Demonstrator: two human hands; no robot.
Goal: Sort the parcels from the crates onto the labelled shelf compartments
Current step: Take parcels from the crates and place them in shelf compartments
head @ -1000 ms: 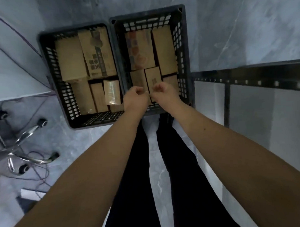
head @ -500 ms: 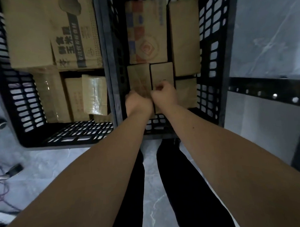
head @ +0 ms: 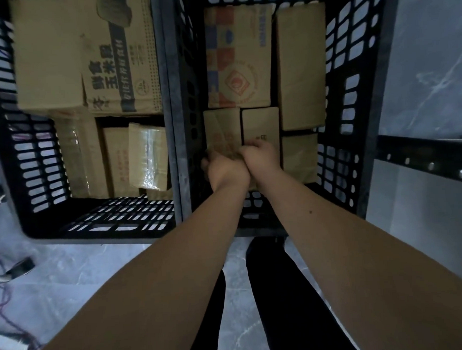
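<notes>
Two black plastic crates stand side by side on the floor, the left crate [head: 27,161] and the right crate [head: 359,118], each holding several cardboard parcels. Both my hands reach into the right crate. My left hand [head: 224,171] and my right hand [head: 262,155] meet at the near end of a small brown parcel with red print [head: 221,130]. My left fingers curl round its near left edge and my right fingers curl over its right edge. A second small parcel [head: 261,124] lies right beside it. A large printed parcel [head: 237,56] lies beyond.
A black metal shelf rail [head: 420,155] with a pale shelf board runs along the right. A chair base [head: 16,271] and loose cables lie on the grey marble floor at the left. My dark trouser legs stand just before the crates.
The view has closed in on the crates. Both hands have gone from above the right crate's near edge down onto the small parcel inside it.
</notes>
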